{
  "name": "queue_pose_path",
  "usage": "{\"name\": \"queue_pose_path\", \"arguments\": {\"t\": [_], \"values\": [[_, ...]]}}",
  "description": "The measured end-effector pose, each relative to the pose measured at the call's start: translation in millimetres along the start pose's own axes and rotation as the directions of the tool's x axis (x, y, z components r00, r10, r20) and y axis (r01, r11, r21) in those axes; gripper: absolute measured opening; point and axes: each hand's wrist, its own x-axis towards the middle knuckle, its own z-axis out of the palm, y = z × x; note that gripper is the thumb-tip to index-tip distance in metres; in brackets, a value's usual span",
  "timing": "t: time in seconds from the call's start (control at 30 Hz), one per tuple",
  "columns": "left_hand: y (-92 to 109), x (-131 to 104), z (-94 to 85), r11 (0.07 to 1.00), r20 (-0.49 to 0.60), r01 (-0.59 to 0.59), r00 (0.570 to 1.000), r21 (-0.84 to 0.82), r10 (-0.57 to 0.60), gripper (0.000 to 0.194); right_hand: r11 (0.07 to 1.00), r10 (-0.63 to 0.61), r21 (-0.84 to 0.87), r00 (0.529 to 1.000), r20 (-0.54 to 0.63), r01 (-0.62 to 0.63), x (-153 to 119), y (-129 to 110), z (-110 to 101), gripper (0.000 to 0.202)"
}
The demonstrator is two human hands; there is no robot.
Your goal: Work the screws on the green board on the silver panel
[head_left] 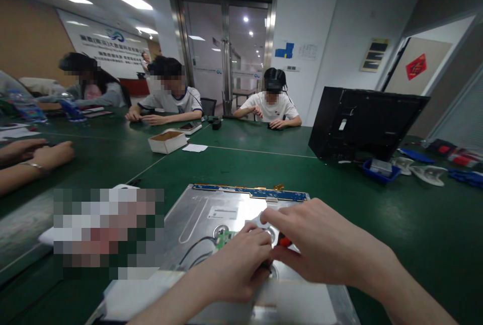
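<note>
A flat metal display panel [196, 214] lies on the table in front of me, with a blue circuit strip [249, 192] along its far edge. My left hand [245, 259] rests over the panel's middle, fingers bent and pressed together beside a small green circuit board [225, 239]. Whatever those fingers hold is hidden. Black wires [196, 252] run from the board to the left. Just to the right, my right hand [320, 239] curls its fingers around a black-and-orange tool handle [285, 240]; the tool's far end is hidden. Both hands nearly touch.
A black monitor [362, 124] stands at the right, near a blue tray [381, 170]. An open white box [168, 141] sits farther off. A co-worker's hands [41, 159] are at the left; several people sit around the green table [234, 164]. A blurred-out object [105, 227] lies left of the panel.
</note>
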Motion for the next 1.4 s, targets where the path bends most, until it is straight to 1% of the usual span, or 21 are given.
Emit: {"name": "queue_pose_path", "arguments": {"t": [0.1,0.27,0.43,0.6,0.67,0.97,1.13,1.4], "values": [[-0.7,-0.2,0.9,1.0,0.011,-0.006,1.0,-0.001,0.006,0.019,0.998,-0.047,0.035,0.999,0.007,0.047,-1.7,-1.3,-2.9,0.02],[-0.8,-0.6,0.4,1.0,0.023,-0.004,1.0,-0.004,0.004,0.021,0.997,-0.071,0.027,0.997,-0.01,0.071,-1.4,-1.1,-1.8,0.019],[0.1,-0.2,-0.9,1.0,0.013,0.001,1.0,0.008,-0.001,0.022,1.0,-0.014,-0.022,1.0,-0.02,0.014,1.2,1.3,2.1,0.018],[1.5,0.5,-2.2,1.0,0.021,0.02,1.0,0.001,-0.02,0.015,0.995,0.046,-0.09,0.998,-0.049,-0.051,1.6,0.3,4.4,0.013],[1.7,0.5,-2.2,1.0,0.021,0.022,1.0,0.0,-0.022,0.013,0.993,0.051,-0.1,0.997,-0.054,-0.056,1.4,-0.8,4.2,0.013],[1.1,0.2,-2.7,1.0,0.019,0.008,1.0,-0.006,-0.008,0.012,0.998,0.01,-0.055,0.999,-0.03,-0.012,3.2,0.3,4.5,0.008],[1.3,0.3,-1.8,1.0,0.02,0.006,1.0,-0.011,-0.006,0.02,0.999,-0.041,0.014,0.999,-0.005,0.041,1.3,-0.5,1.6,0.015],[0.8,-0.7,-2.3,1.0,0.04,0.013,0.999,0.005,-0.013,0.018,0.995,-0.086,0.052,0.995,0.043,0.084,0.8,1.7,-3.4,0.023]]}}
